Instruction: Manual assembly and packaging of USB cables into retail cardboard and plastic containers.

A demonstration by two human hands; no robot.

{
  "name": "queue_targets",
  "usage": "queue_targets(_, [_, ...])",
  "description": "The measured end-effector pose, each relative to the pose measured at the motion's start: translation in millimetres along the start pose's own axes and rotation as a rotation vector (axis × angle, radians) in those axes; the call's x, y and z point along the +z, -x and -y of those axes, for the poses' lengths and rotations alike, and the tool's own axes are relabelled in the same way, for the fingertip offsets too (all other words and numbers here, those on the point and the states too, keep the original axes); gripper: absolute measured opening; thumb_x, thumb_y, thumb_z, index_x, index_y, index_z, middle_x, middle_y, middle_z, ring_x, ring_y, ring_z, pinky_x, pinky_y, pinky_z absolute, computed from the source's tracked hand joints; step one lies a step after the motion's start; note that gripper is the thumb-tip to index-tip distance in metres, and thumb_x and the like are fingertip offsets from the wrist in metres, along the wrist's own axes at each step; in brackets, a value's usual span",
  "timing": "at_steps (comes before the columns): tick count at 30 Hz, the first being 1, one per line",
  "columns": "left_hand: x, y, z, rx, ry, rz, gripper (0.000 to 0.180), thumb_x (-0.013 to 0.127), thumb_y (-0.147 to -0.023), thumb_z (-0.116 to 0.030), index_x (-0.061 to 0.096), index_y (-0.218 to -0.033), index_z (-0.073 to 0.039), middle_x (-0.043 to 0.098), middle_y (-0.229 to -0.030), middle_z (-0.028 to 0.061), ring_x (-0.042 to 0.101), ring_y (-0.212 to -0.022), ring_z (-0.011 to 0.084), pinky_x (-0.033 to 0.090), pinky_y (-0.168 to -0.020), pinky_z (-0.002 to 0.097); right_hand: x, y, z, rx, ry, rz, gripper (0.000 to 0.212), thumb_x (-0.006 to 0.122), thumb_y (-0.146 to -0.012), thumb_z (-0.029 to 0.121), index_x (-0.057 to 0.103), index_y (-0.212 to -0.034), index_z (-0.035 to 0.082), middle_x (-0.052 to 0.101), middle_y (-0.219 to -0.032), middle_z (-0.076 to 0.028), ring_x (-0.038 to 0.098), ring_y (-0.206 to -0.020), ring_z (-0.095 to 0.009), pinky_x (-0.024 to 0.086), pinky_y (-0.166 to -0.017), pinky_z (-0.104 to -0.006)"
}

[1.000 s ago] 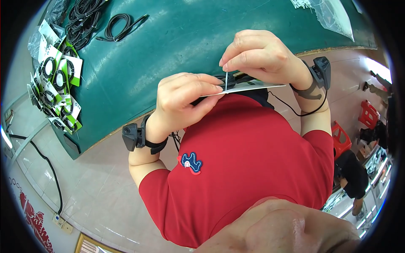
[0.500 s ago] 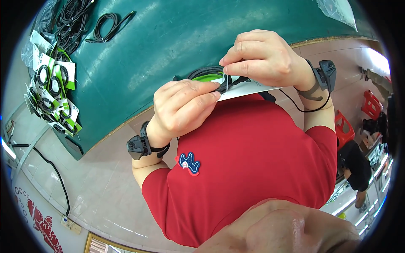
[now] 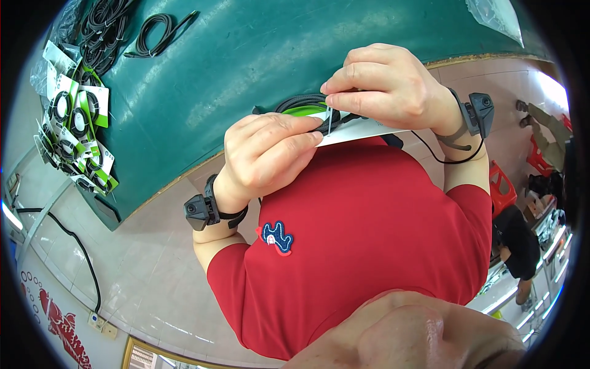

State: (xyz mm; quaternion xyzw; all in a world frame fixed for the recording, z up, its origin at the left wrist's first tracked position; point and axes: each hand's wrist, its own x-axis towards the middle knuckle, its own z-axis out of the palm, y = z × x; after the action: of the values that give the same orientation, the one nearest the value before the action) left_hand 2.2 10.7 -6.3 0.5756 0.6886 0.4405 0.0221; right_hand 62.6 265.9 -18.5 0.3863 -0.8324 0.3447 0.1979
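Note:
Near the table's front edge, a coil of black cable (image 3: 301, 101) lies against a white and green packaging card (image 3: 362, 130). My left hand (image 3: 264, 150) is closed on the near left side, thumb and fingers pinching the card and cable together. A thin pale tie (image 3: 329, 123) runs across the cable and up from the card. At its upper end my right hand (image 3: 390, 86) pinches it between thumb and forefinger, the other fingers curled. The tie's tip is hidden in those fingers. Part of the coil is behind my left hand.
On the green table (image 3: 246, 55) lie a loose black cable coil (image 3: 157, 35) and a cable heap (image 3: 104, 37). Carded cables (image 3: 77, 126) are piled at the left edge. A clear plastic bag (image 3: 495, 21) is far right. Red stools (image 3: 503, 187) stand on the floor.
The tie, seen as two strands before, now shows as one line. My right wrist has shifted slightly right; my left hand is almost still. A person's legs have come in at the far right.

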Motion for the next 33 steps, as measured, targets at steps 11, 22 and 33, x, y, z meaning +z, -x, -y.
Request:
queue_targets(11, [0.7,1.2,3.6,-0.012,-0.002,-0.019,0.025,0.081,-0.063,0.000,0.072,-0.086,-0.006,0.077,-0.092,0.0086,0.074,-0.073,0.0223,0.054,-0.058,0.0295,-4.5,-3.8,3.6,-0.027,0.092,0.024,0.022,0.074,-0.075,0.009,0.071,-0.094,0.000,0.071,-0.098,-0.012,0.067,-0.073,-0.023,0.051,-0.058,-0.0315])
queue_targets(22, [-1.0,0.3,4.8,-0.018,0.002,0.021,0.026,0.081,-0.062,-0.001,0.072,-0.086,-0.007,0.077,-0.093,0.0074,0.074,-0.074,0.0218,0.051,-0.056,0.0287,-3.1,-1.6,1.4,-0.040,0.068,0.029,0.023,0.074,-0.074,0.009,0.070,-0.094,-0.001,0.071,-0.099,-0.013,0.066,-0.073,-0.023,0.051,-0.057,-0.0318])
queue_targets(33, [0.7,1.0,6.4,-0.015,0.017,0.006,0.026,0.082,-0.062,-0.001,0.072,-0.085,-0.007,0.077,-0.092,0.0070,0.074,-0.073,0.0214,0.051,-0.055,0.0288,-0.8,-2.8,2.5,-0.054,0.082,0.018,0.022,0.073,-0.075,0.009,0.069,-0.093,-0.002,0.070,-0.098,-0.014,0.065,-0.072,-0.023,0.051,-0.057,-0.0322])
